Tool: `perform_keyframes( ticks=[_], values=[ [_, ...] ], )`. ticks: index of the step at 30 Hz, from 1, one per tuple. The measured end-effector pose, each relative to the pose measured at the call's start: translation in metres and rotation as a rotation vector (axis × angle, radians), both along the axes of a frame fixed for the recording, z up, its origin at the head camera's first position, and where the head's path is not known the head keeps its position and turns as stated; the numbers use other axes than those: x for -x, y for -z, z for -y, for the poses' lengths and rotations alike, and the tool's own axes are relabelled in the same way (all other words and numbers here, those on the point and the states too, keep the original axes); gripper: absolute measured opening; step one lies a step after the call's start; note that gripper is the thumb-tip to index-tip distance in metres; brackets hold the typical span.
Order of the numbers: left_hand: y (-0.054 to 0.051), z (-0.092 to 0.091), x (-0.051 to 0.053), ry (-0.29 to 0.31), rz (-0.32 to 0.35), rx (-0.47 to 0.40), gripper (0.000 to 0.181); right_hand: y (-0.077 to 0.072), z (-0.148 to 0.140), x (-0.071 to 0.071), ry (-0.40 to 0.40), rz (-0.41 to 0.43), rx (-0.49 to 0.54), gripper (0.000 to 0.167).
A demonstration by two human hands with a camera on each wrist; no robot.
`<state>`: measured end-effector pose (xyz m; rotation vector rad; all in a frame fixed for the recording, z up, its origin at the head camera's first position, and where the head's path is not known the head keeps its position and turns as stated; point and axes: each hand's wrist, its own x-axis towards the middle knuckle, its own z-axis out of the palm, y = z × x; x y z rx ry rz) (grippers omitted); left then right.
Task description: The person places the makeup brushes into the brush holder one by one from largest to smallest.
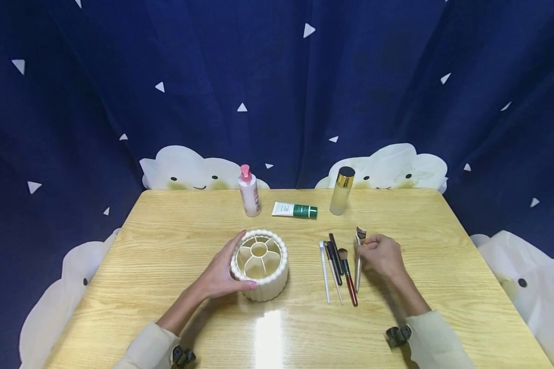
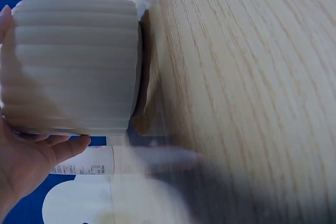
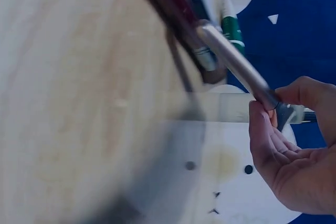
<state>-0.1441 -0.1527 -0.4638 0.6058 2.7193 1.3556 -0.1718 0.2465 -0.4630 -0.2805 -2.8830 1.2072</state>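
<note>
A cream ribbed round holder [image 1: 270,289] with a beaded rim and petal-shaped compartments stands on the table. My left hand [image 1: 221,271] grips its left side, thumb at the front of the rim; in the left wrist view the fingers lie along the holder's wall [image 2: 73,66]. My right hand [image 1: 382,254] pinches a brush [image 1: 358,264] near its bristle end, and the right wrist view shows thumb and fingers on the brush [image 3: 239,64]. Just left of it lie a red-handled brush [image 1: 349,279], a white-tipped stick [image 1: 324,271] and several other slim brushes [image 1: 336,259].
At the back of the wooden table [image 1: 166,220] stand a pink-capped bottle [image 1: 250,195] and a gold-and-black-capped bottle [image 1: 340,195], with a green and white tube [image 1: 294,210] lying between them. A dark blue curtain [image 1: 277,77] hangs behind.
</note>
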Motion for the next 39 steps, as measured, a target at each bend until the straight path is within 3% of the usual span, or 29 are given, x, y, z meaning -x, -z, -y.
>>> perform_keyframes(
  ticks=[4,9,15,23,28,39],
  values=[
    [0.000,0.000,0.000,-0.003,-0.002,-0.004,0.121,-0.013,0.002,0.001,0.006,-0.065,0.003,0.031],
    [0.001,0.000,0.000,-0.006,0.002,-0.005,0.120,-0.030,0.006,0.001,-0.008,-0.105,0.088,0.034],
    [0.001,-0.001,0.000,-0.003,0.009,0.002,0.120,-0.051,0.021,0.000,-0.085,-0.148,0.280,0.036],
    [-0.001,0.000,0.000,-0.011,0.017,0.004,0.121,-0.081,0.061,-0.006,-0.161,-0.224,0.553,0.034],
    [-0.002,-0.001,0.001,-0.008,0.014,0.011,0.121,-0.087,0.082,-0.003,-0.180,-0.286,0.631,0.031],
    [-0.001,0.000,0.000,0.000,0.016,-0.014,0.121,-0.081,0.121,0.009,-0.108,-0.368,0.807,0.019]
  ],
)
